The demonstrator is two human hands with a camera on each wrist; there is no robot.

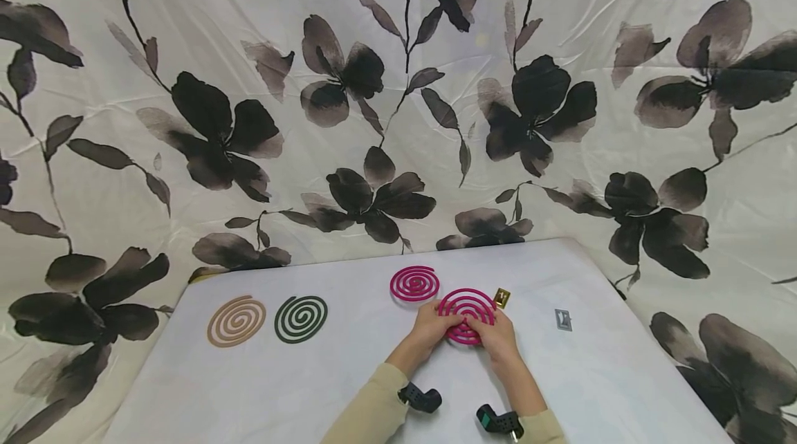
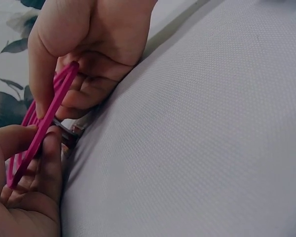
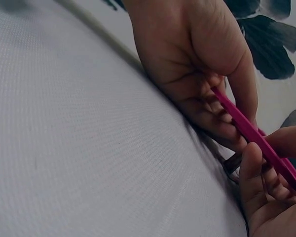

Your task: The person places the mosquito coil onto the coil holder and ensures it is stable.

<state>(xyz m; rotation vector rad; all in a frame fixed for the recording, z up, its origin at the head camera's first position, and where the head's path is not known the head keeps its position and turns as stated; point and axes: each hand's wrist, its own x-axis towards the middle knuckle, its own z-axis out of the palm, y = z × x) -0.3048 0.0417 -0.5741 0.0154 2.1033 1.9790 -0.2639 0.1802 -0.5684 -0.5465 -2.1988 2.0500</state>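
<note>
The pink coil is right between the left hand and the right hand, neither one nearer. Both grips pinch it, thumbs on top, fingers under. It's round, so no way is longer. A shiny gold piece lies near the right hand (a metal bit under the fingers is too hidden to name). Another smooth pink coil rests beyond, on the white woven bench top.

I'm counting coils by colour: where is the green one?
In the head view, the green coil lies at left on the table, just right of the tan coil.
</note>
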